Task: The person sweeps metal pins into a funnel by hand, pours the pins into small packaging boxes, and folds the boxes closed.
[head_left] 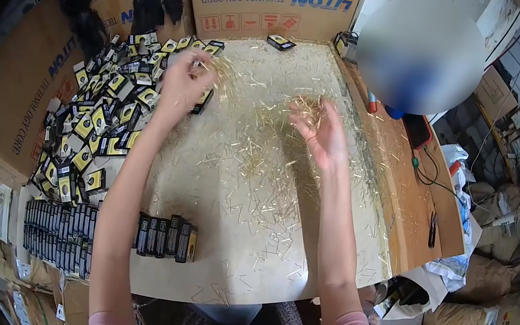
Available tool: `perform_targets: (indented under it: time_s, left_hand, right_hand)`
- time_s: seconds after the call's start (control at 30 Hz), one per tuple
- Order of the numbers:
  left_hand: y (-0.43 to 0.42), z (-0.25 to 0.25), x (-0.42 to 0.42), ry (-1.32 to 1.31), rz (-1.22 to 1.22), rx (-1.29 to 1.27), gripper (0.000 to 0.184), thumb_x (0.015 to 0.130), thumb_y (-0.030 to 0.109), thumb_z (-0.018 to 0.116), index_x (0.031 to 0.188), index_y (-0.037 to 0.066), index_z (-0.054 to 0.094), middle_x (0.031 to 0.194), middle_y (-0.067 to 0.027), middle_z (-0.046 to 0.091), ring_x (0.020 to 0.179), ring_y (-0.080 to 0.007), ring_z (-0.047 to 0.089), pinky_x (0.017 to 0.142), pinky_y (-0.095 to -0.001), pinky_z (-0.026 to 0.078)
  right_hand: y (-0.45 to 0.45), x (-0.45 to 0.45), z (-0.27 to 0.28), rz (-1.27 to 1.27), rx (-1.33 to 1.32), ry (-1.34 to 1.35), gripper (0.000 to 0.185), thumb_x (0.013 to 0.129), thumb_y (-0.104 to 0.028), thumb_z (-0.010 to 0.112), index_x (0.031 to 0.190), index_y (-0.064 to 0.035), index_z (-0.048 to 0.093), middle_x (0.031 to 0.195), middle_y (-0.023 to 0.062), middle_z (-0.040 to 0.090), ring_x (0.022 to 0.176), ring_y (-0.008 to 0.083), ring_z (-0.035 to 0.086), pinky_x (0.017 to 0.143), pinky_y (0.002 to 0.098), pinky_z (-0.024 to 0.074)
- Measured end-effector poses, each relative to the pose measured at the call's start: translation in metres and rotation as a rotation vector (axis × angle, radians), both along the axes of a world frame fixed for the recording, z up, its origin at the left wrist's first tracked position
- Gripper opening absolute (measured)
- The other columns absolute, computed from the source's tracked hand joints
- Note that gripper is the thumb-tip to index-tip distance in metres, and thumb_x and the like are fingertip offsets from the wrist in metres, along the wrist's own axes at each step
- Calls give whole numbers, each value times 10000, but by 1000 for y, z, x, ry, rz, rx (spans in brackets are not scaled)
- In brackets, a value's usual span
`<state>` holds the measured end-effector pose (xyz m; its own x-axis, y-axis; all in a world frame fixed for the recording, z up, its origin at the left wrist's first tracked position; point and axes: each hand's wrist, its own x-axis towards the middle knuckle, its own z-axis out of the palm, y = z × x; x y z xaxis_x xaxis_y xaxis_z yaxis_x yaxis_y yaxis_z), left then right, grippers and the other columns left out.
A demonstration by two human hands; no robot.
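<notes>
Many thin gold-coloured metal pieces (pixel 261 197) lie scattered over the pale worktop (pixel 195 186). My left hand (pixel 186 79) is raised at the right edge of the pile of boxes, fingers curled round a loose bunch of these pieces, some sticking out to its right. Over the right part of the worktop, my right hand (pixel 320 131) is turned up with its fingers curved round another bunch of gold pieces (pixel 311 108). Small black and yellow boxes (pixel 100 117) are heaped at the left, next to my left forearm.
Rows of upright boxes (pixel 58 236) line the front left edge. One box (pixel 281 43) lies at the back. Large cartons (pixel 272 1) wall the rear and left. On the right wooden ledge (pixel 394 177) are a red-edged phone (pixel 417 131), a cable and a dark tool (pixel 432 229).
</notes>
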<state>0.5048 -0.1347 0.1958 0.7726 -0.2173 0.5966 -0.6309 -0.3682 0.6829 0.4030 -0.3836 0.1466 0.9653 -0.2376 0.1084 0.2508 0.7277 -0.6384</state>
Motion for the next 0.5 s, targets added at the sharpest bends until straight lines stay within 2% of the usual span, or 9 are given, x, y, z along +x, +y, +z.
perform_targets:
  time_s: [0.03, 0.1, 0.13, 0.2, 0.23, 0.33, 0.4, 0.43, 0.5]
  left_hand:
    - [5, 2, 8, 35, 30, -139, 213, 736, 46, 654, 932, 22, 573, 868, -50, 583, 739, -103, 534, 673, -245, 438]
    - [6, -6, 24, -358, 23, 139, 242, 732, 72, 672, 955, 21, 593, 896, -69, 590, 758, -151, 553, 678, -265, 449]
    - [4, -9, 21, -239, -2, 51, 247, 733, 95, 670, 960, 23, 604, 912, -85, 580, 800, -200, 558, 700, -283, 453]
    - [10, 3, 23, -177, 176, 30, 278, 727, 84, 666, 992, 32, 599, 927, -83, 573, 806, -192, 561, 714, -284, 457]
    - [8, -3, 27, -370, 177, 145, 298, 727, 68, 659, 1015, 42, 590, 940, -74, 573, 750, -166, 564, 696, -290, 468]
    - [8, 12, 17, -153, 265, -13, 285, 750, 50, 625, 1032, 54, 581, 924, -80, 573, 689, -157, 562, 663, -296, 472]
    - [13, 5, 30, -280, 247, 148, 269, 755, 34, 609, 1022, 55, 586, 885, -82, 580, 671, -152, 564, 643, -284, 469]
    - [14, 4, 32, -219, 92, 204, 219, 761, 29, 602, 979, 46, 599, 831, -82, 593, 684, -164, 577, 641, -286, 468]
    - [17, 4, 38, -179, 140, -33, 177, 768, 31, 604, 945, 39, 607, 799, -87, 603, 689, -177, 583, 648, -281, 467]
  right_hand:
    - [1, -5, 3, -30, -63, -38, 154, 923, -180, 533, 1002, -48, 523, 979, 114, 601, 926, 275, 629, 781, 453, 565]
    - [-1, -8, -3, -44, -103, 6, 188, 927, -214, 528, 1015, -48, 524, 986, 115, 602, 912, 267, 629, 761, 428, 564]
    - [-2, -5, -2, -51, -152, 32, 223, 930, -248, 523, 1028, -47, 525, 993, 115, 602, 899, 260, 629, 742, 403, 563]
    - [-3, -3, -1, -64, -191, 63, 259, 933, -282, 518, 1040, -47, 526, 999, 115, 603, 885, 252, 630, 722, 378, 563]
    - [-1, -7, 0, -96, -192, 78, 288, 930, -305, 521, 1047, -42, 537, 1000, 113, 602, 875, 238, 626, 712, 364, 558]
    - [-2, -5, 7, -136, -294, 123, 354, 924, -342, 527, 1078, -26, 568, 983, 105, 600, 847, 202, 613, 697, 348, 550]
    - [-3, -10, 12, -109, -311, 33, 366, 921, -352, 533, 1076, -26, 596, 959, 94, 598, 826, 177, 607, 668, 324, 539]
    - [-3, -7, 7, -177, -357, 132, 358, 915, -343, 549, 1057, -23, 622, 860, 64, 598, 731, 141, 600, 586, 268, 509]
    - [-7, -5, 7, -156, -389, 130, 359, 924, -342, 531, 1064, -21, 606, 827, 52, 587, 705, 139, 583, 569, 264, 477]
